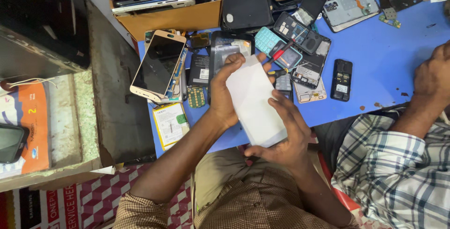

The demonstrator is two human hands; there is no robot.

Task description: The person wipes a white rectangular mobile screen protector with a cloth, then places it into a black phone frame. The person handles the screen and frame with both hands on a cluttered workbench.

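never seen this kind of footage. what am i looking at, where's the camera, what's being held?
There is no machine here: a person works with bare hands. The one camera sits on their head and looks down. Both hands hold a white flat panel above a blue table: the left hand grips its upper end, the right hand its lower end. On the table lie opened phones and parts, among them a gold phone, a teal keypad phone, and a cardboard box of phones. At the right edge, a co-worker's hand rests on the table.
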